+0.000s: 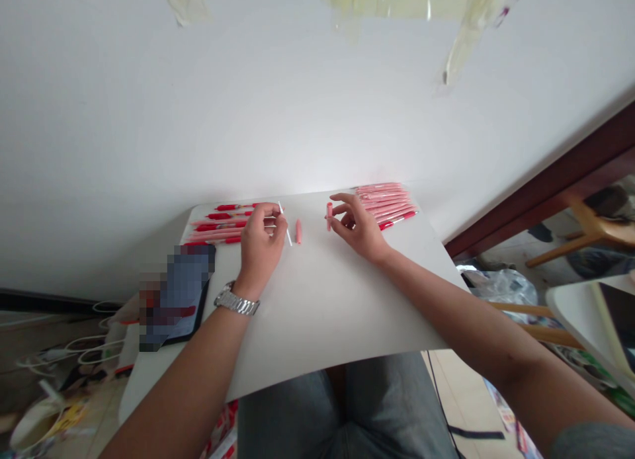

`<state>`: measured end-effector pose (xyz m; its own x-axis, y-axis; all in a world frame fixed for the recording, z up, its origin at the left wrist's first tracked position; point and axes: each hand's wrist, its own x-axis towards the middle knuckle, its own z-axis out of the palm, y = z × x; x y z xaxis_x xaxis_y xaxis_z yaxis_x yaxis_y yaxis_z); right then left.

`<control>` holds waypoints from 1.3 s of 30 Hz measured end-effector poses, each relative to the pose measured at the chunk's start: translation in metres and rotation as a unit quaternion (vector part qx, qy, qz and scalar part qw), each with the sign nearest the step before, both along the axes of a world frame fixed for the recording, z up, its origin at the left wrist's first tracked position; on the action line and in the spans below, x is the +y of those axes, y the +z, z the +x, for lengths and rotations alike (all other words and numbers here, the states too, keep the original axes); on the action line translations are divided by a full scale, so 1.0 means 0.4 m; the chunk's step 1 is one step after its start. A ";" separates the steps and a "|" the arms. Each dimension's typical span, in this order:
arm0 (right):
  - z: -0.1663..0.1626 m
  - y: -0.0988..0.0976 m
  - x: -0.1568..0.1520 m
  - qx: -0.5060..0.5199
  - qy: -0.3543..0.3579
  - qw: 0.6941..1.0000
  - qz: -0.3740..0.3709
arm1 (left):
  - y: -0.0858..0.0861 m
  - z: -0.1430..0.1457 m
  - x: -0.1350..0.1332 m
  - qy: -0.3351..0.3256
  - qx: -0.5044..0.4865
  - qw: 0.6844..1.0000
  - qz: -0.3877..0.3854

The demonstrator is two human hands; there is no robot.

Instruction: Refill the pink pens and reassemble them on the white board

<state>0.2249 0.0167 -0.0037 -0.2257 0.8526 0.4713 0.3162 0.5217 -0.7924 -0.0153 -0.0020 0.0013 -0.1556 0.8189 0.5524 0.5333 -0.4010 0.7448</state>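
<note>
My left hand (262,244) is closed in a pinch on a thin white pen refill (284,223) that sticks up from its fingers. My right hand (358,226) pinches a short pink pen part (329,216), held upright just above the white board (322,307). Between the two hands another short pink pen part (298,231) lies loose on the board. Left of my left hand several red and pink pens (218,226) lie in rows. A bundle of pink pens (385,203) lies just beyond my right hand.
A dark tablet (181,292) rests at the board's left edge. The board lies over my lap against a white wall. A wooden chair (590,231) and bags stand on the floor to the right, clutter on the left.
</note>
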 end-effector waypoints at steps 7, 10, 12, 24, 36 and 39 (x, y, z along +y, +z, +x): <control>-0.003 0.006 0.001 -0.029 -0.009 1.000 -0.002 | 0.003 0.013 0.004 -0.067 -0.170 0.983 0.017; -0.004 0.000 0.003 -0.085 -0.004 0.996 -0.011 | 0.007 0.018 0.000 -0.070 -0.201 0.977 0.010; -0.005 -0.004 0.005 -0.093 -0.011 0.996 -0.001 | 0.006 0.020 0.000 -0.071 -0.217 0.974 0.008; -0.002 -0.007 0.010 -0.045 0.007 0.998 0.031 | -0.012 0.014 0.008 -0.074 -0.254 0.964 0.008; 0.003 -0.014 0.010 0.004 0.035 0.999 -0.010 | -0.006 0.014 0.004 -0.052 -0.197 0.979 0.005; 0.001 -0.008 0.006 0.026 0.040 0.999 0.015 | -0.006 0.014 0.005 -0.051 -0.202 0.978 0.006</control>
